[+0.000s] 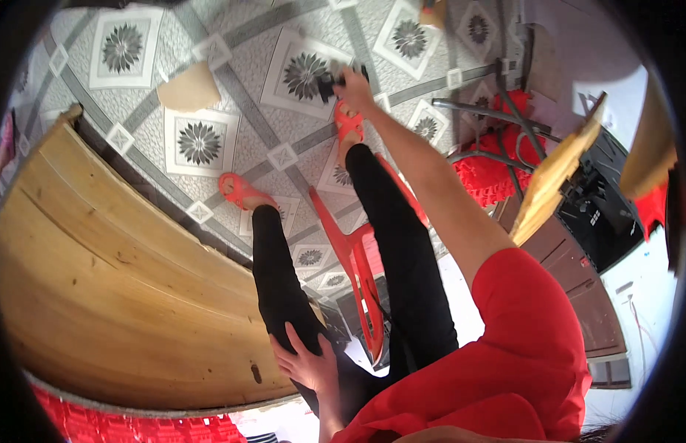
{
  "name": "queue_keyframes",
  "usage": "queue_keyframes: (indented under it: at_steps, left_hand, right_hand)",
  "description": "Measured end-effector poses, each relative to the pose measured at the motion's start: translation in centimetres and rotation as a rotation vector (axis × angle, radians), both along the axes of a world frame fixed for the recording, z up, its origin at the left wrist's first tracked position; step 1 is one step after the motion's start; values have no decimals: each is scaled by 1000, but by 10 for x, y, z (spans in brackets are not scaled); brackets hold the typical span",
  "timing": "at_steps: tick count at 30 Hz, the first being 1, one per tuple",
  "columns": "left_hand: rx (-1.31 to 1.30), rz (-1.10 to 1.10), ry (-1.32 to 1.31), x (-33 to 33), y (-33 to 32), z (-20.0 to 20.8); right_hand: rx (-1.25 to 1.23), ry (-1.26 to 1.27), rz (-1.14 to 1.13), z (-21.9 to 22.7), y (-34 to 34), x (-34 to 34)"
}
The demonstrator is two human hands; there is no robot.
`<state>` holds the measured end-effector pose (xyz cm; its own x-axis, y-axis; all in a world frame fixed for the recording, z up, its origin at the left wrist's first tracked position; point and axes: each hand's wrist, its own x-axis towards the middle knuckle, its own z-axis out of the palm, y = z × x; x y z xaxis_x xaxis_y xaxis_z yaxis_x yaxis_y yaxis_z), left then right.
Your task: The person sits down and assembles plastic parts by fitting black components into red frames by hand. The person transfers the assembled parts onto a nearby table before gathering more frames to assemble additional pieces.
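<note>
My right arm stretches far down to the floor. At its end my right hand [354,90] is closed round a small black object [326,87], just beyond my right red sandal [349,120]. Blur and the fingers hide what kind of object it is. My left hand [309,363] lies on my left thigh, fingers spread, with nothing in it. Both legs are in black trousers [391,251]. My left red sandal [239,190] stands on the patterned floor [247,140].
A wooden table [121,295] fills the left side. A tan flat piece [189,87] lies on the floor. Red plastic furniture [350,251] stands between my legs. On the right are metal legs [498,114], red pieces [487,173], a wooden board [560,177] and black equipment [605,207].
</note>
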<state>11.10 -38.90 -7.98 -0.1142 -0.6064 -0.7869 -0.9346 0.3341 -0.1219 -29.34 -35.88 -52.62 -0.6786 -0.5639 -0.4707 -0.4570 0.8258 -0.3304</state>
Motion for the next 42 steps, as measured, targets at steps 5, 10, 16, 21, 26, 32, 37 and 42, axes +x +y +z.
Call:
queue_keyframes:
  at_steps: [5, 10, 16, 21, 26, 32, 37, 42]
  left_hand:
    - [31, -43, -35, 10, -8, 10]
    - [88, -140, 78, 11, -18, 7]
    - [96, -194, 584, -44, -72, 62]
    - [167, -239, 566, -102, -57, 95]
    - [229, -275, 483, -133, -47, 93]
    - [493, 263, 420, -192, -41, 103]
    - [523, 335, 413, -228, -61, 84]
    - [468, 289, 289, -264, -67, 57]
  right_hand:
    - [-256, -118, -387, 202, 62, 58]
    - [-361, -5, -515, 404, 124, 78]
    - [-312, 195, -668, 522, 250, 52]
    - [-74, 228, -837, 532, 386, -1]
    - [-19, 501, -1020, 527, 440, -43]
    - [-134, 327, -1166, 508, 451, 37]
    - [-57, -56, -1249, 483, 446, 201]
    - [103, -373, -1216, 481, 446, 356]
